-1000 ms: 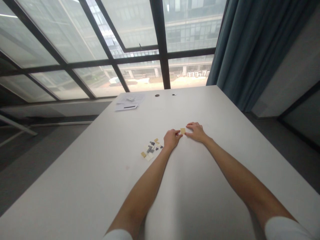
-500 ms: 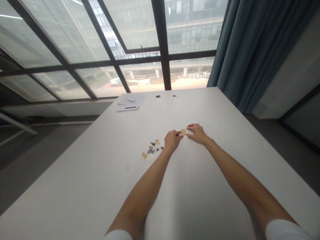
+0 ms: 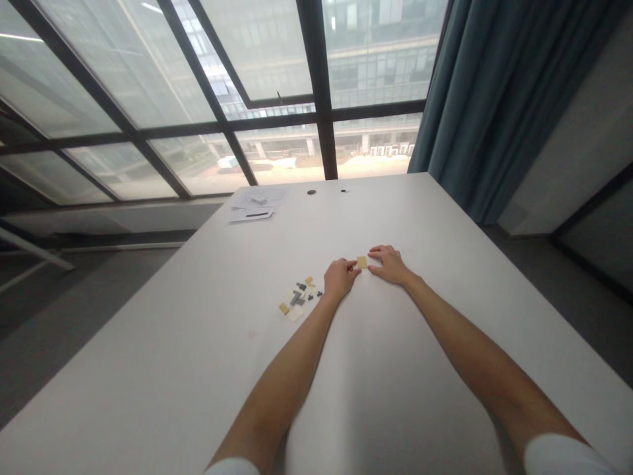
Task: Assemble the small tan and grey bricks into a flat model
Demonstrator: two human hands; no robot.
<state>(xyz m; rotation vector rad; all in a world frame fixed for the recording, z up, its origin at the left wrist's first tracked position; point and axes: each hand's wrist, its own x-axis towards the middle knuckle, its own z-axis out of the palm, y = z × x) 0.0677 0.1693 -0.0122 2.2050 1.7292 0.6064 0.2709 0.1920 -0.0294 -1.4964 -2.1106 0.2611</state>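
Note:
A small tan studded plate (image 3: 362, 262) lies on the white table (image 3: 405, 369) between my two hands. My left hand (image 3: 339, 278) rests on the table with its fingers curled, and its fingertips touch the plate's left edge. My right hand (image 3: 388, 263) lies flatter, with fingers reaching to the plate's right edge. Both hands pinch the plate from either side. Left of my left hand sits a small pile of loose bricks (image 3: 298, 298), tan, grey and white.
Papers (image 3: 256, 202) lie at the table's far left corner, near two dark round holes (image 3: 311, 192) in the tabletop. Large windows stand behind the table, a teal curtain (image 3: 494, 99) hangs at the right.

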